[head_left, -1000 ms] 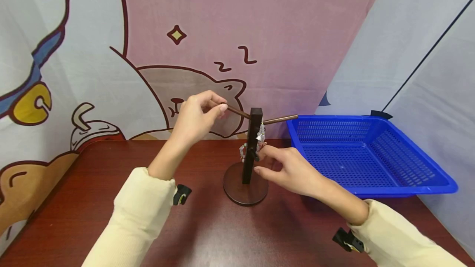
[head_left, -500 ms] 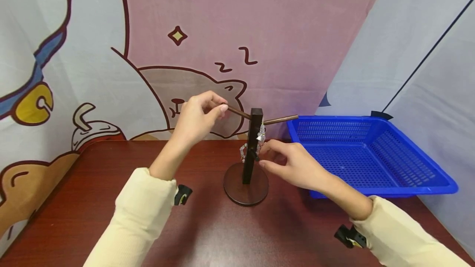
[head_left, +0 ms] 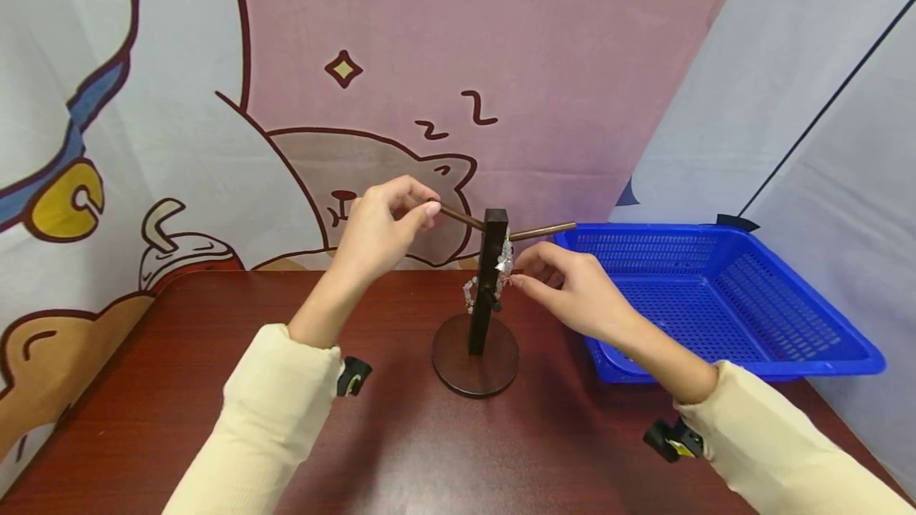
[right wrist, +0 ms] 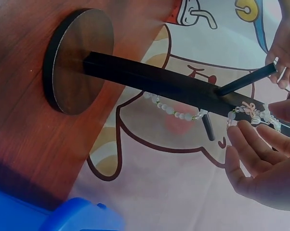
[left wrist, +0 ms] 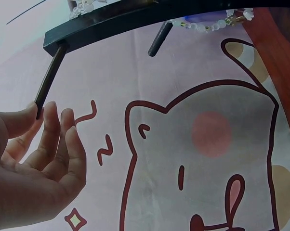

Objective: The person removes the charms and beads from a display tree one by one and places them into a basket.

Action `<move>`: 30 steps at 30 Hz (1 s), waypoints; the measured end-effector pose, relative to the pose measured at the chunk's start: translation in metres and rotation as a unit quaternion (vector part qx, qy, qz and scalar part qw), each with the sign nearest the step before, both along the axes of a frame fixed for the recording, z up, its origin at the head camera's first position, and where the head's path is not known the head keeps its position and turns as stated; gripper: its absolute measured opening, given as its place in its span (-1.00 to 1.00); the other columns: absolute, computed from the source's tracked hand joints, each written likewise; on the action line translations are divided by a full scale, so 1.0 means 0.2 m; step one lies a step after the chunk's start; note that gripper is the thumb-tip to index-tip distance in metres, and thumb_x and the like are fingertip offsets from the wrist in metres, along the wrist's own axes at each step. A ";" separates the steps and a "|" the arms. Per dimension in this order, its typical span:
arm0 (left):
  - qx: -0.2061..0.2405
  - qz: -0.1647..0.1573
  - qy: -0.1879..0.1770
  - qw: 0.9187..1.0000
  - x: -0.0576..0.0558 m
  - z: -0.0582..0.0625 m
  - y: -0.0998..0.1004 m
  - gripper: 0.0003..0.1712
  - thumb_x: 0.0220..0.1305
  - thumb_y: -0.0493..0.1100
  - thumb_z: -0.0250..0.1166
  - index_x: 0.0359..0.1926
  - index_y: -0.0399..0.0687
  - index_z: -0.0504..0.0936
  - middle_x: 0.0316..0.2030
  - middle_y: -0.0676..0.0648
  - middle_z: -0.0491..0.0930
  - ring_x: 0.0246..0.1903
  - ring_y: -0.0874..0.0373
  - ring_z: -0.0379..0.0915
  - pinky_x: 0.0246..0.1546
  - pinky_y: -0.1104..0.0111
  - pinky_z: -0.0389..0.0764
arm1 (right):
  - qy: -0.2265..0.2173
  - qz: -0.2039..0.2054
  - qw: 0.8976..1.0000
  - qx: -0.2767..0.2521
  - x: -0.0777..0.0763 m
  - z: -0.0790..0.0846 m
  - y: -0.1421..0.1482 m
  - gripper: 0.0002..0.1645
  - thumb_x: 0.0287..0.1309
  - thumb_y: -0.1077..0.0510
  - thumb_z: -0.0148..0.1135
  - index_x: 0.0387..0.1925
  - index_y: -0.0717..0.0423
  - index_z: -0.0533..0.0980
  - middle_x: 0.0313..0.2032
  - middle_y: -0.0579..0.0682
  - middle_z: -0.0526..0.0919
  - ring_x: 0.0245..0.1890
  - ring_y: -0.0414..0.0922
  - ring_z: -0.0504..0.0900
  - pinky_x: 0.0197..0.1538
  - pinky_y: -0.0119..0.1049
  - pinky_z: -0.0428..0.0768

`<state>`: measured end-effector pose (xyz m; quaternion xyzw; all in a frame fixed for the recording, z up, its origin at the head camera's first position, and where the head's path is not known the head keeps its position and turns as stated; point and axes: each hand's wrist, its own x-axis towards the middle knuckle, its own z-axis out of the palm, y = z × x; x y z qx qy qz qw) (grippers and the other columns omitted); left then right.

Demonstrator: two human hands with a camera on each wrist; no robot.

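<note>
A dark wooden stand point(head_left: 489, 276) with a round base point(head_left: 475, 368) and several pegs stands upright on the table. My left hand point(head_left: 386, 221) pinches the end of its upper left peg point(left wrist: 49, 82) between thumb and fingertips. From the upper right peg point(head_left: 547, 230) hangs a clear-beaded bracelet point(head_left: 505, 257) with a pink bow-like charm point(right wrist: 251, 109). Thumb and fingertips of my right hand point(head_left: 572, 288) pinch the lower part of this bracelet. A second beaded bracelet point(right wrist: 171, 110) hangs lower, on the post's left side. The short front peg point(head_left: 494, 302) carries nothing.
A blue plastic basket point(head_left: 809, 368) stands to the right, close behind my right hand. The reddish-brown table point(head_left: 286, 420) reaches back to a cartoon-printed cloth point(head_left: 572, 62).
My right hand has moved up and slightly right, from beside the front peg to the hanging bracelet's lower part. The left hand keeps its hold on the peg.
</note>
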<state>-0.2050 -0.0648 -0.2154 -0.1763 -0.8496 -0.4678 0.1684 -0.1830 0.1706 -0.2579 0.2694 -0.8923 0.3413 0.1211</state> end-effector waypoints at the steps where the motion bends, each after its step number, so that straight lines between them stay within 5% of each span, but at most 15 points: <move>1: 0.000 0.000 -0.001 1.000 0.00 0.00 0.00 -0.90 0.19 -0.24 0.22 -0.27 -0.15 0.61 -0.52 -0.07 0.61 -0.48 0.11 0.46 -0.43 0.33 0.34 | -0.001 -0.001 1.000 -0.001 -0.01 0.00 0.00 -0.90 0.10 0.20 0.23 -0.31 0.13 0.54 -0.48 -0.13 0.60 -0.49 -0.23 0.50 -0.41 -0.37 0.46; 30: -0.010 -0.002 0.012 1.000 0.00 -0.01 0.00 -0.89 0.19 -0.24 0.22 -0.26 -0.16 0.61 -0.55 -0.07 0.60 -0.52 0.11 0.43 -0.45 0.33 0.30 | 0.008 0.021 1.000 -0.014 -0.05 -0.02 -0.04 -0.93 0.09 0.25 0.22 -0.43 0.18 0.49 -0.56 -0.12 0.55 -0.56 -0.24 0.48 -0.48 -0.38 0.43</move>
